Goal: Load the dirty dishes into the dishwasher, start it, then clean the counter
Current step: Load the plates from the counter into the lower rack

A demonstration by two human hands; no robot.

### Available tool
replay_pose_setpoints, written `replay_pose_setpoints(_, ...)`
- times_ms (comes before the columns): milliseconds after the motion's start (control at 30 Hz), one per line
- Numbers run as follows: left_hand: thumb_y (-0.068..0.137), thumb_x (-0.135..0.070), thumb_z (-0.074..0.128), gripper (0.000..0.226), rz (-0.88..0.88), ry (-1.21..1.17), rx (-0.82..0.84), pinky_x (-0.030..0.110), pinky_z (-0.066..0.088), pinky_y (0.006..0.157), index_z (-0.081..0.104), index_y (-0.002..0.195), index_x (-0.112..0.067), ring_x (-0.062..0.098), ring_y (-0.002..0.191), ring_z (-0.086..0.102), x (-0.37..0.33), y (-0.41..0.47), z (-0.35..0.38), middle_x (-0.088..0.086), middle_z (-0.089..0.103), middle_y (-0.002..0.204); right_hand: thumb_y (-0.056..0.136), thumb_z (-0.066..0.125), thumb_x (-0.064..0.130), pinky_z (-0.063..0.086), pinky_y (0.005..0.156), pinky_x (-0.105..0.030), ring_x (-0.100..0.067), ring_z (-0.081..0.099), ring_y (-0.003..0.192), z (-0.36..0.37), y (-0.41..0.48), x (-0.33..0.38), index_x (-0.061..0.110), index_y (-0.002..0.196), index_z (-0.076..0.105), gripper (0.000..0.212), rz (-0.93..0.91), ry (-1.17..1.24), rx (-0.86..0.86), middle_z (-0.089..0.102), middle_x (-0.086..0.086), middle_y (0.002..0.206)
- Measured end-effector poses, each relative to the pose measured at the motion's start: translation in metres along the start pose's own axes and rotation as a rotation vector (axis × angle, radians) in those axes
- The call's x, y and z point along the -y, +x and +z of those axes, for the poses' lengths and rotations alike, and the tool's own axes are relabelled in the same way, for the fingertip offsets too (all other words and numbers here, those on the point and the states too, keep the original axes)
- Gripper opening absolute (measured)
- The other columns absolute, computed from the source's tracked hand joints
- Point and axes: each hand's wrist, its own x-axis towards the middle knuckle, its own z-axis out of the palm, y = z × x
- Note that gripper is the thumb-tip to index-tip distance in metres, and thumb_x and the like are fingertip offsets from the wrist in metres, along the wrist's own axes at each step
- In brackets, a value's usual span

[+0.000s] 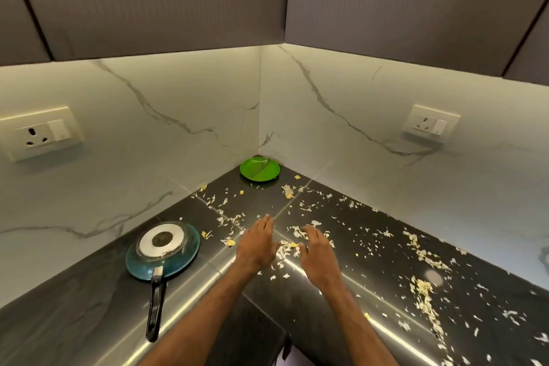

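Our left hand (258,242) and right hand (318,252) hover over food scraps (421,255) on the black bench (74,315), each grip loose and empty. The upturned frying pan (162,249) lies to the left, and the green plate (260,169) sits in the far corner. We judge loading not yet begun, so next we must grasp a dish.

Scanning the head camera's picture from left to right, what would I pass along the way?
left wall socket → upturned blue pan → left hand → right hand → right wall socket
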Motion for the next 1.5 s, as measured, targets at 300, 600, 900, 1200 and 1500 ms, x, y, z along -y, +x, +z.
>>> replay_pose_setpoints(300, 0.102, -0.049, 0.041, 0.073, -0.120, 0.073, 0.095, 0.050, 0.021, 0.121, 0.011, 0.157, -0.011, 0.028, 0.153, 0.001, 0.025, 0.107, 0.021, 0.008, -0.003, 0.166, 0.098, 0.056, 0.012, 0.025, 0.114, -0.020, -0.017, 0.043, 0.136, 0.006, 0.104, -0.002, 0.011, 0.141, 0.049, 0.044, -0.097, -0.081, 0.111, 0.050, -0.004, 0.144)
replay_pose_setpoints(600, 0.095, -0.071, 0.019, 0.089, -0.302, 0.033, 0.122, 0.048, -0.001, 0.123, -0.005, 0.157, -0.011, 0.027, 0.151, -0.015, 0.051, 0.216, 0.111, 0.009, -0.018, 0.163, 0.100, 0.051, 0.015, 0.034, 0.109, -0.024, -0.014, 0.046, 0.128, 0.059, 0.225, -0.047, 0.016, 0.138, 0.050, 0.038, -0.099, -0.004, 0.235, 0.051, 0.001, 0.139)
replay_pose_setpoints(900, 0.095, -0.072, 0.011, 0.080, -0.235, -0.008, -0.030, 0.037, -0.006, 0.124, -0.014, 0.156, -0.026, 0.009, 0.147, -0.025, 0.075, 0.222, 0.158, -0.012, -0.024, 0.161, 0.101, 0.052, 0.022, 0.038, 0.107, -0.036, -0.028, 0.050, 0.127, 0.134, 0.378, -0.071, 0.004, 0.138, 0.049, 0.041, -0.102, 0.087, 0.230, 0.054, -0.013, 0.138)
replay_pose_setpoints(1200, 0.096, -0.074, 0.015, 0.081, -0.233, 0.008, -0.005, 0.035, -0.009, 0.123, -0.014, 0.156, -0.027, 0.006, 0.146, -0.027, 0.077, 0.223, 0.161, -0.013, -0.023, 0.161, 0.097, 0.060, 0.037, 0.040, 0.103, -0.048, -0.042, 0.043, 0.132, 0.189, 0.482, -0.066, -0.003, 0.145, 0.028, 0.070, 0.173, -0.051, 0.254, 0.039, -0.023, 0.147)
replay_pose_setpoints(1500, 0.095, -0.074, 0.015, 0.082, -0.247, -0.017, -0.009, 0.036, -0.008, 0.124, -0.011, 0.157, -0.027, 0.007, 0.148, -0.024, 0.077, 0.223, 0.163, -0.011, -0.019, 0.163, 0.092, 0.051, 0.010, 0.059, 0.063, -0.039, -0.035, 0.068, 0.088, 0.208, 0.480, -0.077, 0.001, 0.123, 0.051, 0.031, 0.464, 0.304, 0.217, 0.062, -0.016, 0.121)
